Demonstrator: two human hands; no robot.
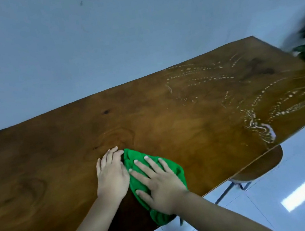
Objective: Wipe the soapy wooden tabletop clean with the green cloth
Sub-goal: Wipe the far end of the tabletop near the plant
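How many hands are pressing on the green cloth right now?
1. The right hand lies flat on the crumpled green cloth, fingers spread. The left hand rests on the brown wooden tabletop beside the cloth's left edge, touching it at most.

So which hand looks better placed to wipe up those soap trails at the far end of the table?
The right hand, probably. It lies flat on the green cloth and sits nearer the soap trails on the right. The left hand rests on bare wood beside the cloth.
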